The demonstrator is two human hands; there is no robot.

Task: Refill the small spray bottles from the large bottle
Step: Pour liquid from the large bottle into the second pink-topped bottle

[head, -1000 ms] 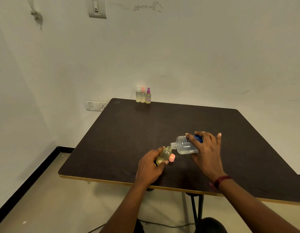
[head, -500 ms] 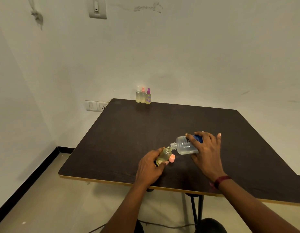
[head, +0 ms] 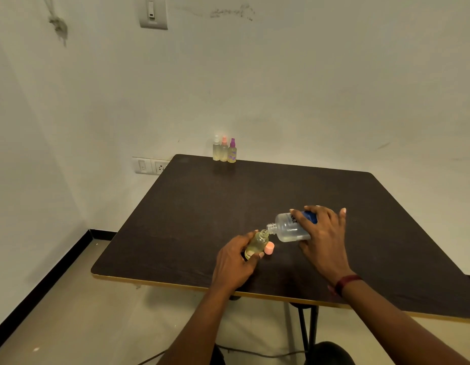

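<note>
I see my left hand near the front edge of the dark table. Its fingers are curled round a small spray bottle and hold it. The small bottle has no top on. It leans a bit to the right, and its open mouth points up. There is yellow liquid in the bottom part of it. The top part looks clear.

A pink spray cap is just beside the small bottle, on its right, close to my left fingertips. I cannot tell if it lies on the table or if a finger holds it.

My right hand grips the large bottle. The fingers are spread out over the top of it and bent round it. The large bottle is clear with a blue label. It is tipped on its side, with its open neck pointing left and a bit down. The neck is right above the mouth of the small bottle, nearly touching it. I cannot tell how much liquid is inside the large bottle, or if any is running out.

There is a dark red band on my right wrist.

At the far edge of the table, by the wall, three more small spray bottles stand up in a tight row. One has a white top, one has a pink top, and one has a purple top. All three hold pale yellow liquid.
</note>
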